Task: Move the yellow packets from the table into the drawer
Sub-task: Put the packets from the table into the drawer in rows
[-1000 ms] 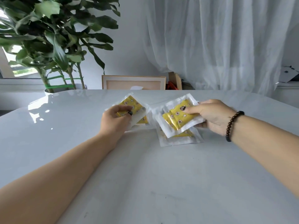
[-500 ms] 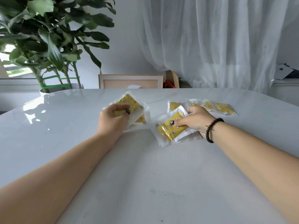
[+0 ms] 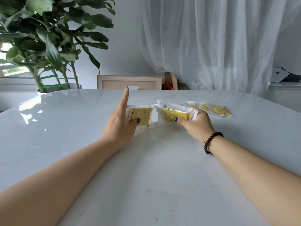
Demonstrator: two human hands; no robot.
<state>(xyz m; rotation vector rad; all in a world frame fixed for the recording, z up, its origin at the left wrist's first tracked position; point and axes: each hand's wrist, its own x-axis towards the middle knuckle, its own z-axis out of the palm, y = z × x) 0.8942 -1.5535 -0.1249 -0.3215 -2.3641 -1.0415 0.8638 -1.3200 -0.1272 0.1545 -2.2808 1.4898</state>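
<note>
the left hand [image 3: 121, 123] is standing on edge near the middle of the tabletop [image 3: 146, 176], fingers straight, thumb pressing a yellow packet [image 3: 141, 117] against the palm. the right hand [image 3: 195, 122] is grasping a second packet stack [image 3: 175, 114] just beside it. more loose packets [image 3: 215, 109] are lying toward the far right edge.
</note>
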